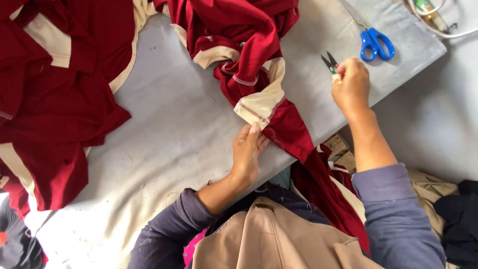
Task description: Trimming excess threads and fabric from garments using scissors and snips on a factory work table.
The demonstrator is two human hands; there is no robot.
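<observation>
Soft, even daylight fills the scene, casting only faint shadows beside the red garment on the grey table, while glare whitens the table's near-left corner and its far edges bend slightly.

We find open table surface at frame centre. A red garment pile blocks the left; a draped red-and-cream garment crosses upper centre. Blue scissors occupy the upper right.
</observation>
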